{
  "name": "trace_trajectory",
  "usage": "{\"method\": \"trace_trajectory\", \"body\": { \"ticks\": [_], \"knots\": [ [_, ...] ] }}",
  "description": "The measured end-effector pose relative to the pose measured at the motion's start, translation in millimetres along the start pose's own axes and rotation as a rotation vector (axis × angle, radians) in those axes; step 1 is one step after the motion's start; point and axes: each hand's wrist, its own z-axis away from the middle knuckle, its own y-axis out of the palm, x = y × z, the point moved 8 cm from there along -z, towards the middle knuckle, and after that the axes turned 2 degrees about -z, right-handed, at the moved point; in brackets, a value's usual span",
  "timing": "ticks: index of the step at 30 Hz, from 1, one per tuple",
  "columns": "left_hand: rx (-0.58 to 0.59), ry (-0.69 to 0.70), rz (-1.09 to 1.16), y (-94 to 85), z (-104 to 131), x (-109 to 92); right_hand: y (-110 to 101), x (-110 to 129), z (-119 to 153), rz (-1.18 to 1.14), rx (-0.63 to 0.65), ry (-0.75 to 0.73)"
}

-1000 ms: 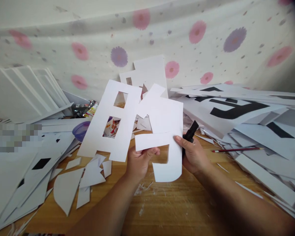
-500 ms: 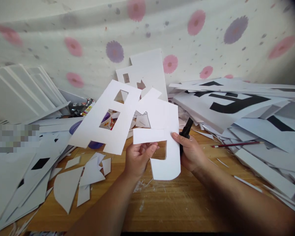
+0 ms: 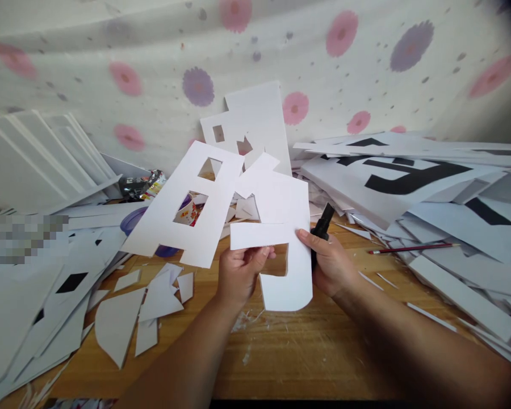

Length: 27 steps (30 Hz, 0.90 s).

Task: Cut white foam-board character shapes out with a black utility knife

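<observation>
A white foam board cutout (image 3: 300, 272), shaped like part of a written character with square windows on its left portion, is held up above the table. My left hand (image 3: 241, 272) pinches the lower edge of its short horizontal bar between thumb and fingers. My right hand (image 3: 334, 264) grips the right edge, thumb on the front face. In that same hand is a black-handled tool (image 3: 322, 224), probably a craft knife; its blade is not visible. Through the windows, a patterned paper cup and something purple show behind the cutout.
Stacked white boards with black printed shapes (image 3: 417, 176) fill the right side, a dark red pencil (image 3: 413, 249) beside them. Offcuts (image 3: 119, 326) lie left on the wooden table (image 3: 281, 363). Another cut board (image 3: 259, 113) leans against the flowered curtain (image 3: 153, 57). More boards (image 3: 34, 165) stand left.
Almost nothing differs: the camera view has shifted very slightly, and both hands keep the same hold on the cutout.
</observation>
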Motion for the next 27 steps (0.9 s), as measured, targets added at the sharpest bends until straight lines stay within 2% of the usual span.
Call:
{"method": "trace_trajectory", "body": {
  "ticks": [4,17,27],
  "knots": [
    [-0.014,-0.035,0.001,-0.6,1,3,4,-2,2,-0.003,0.037,0.004],
    [-0.004,-0.094,0.046,2.0,1,13,0,-4,0,0.013,0.021,0.0],
    [-0.007,-0.105,0.034,2.0,1,11,2,-6,-1,0.021,0.044,-0.006]
  ]
}}
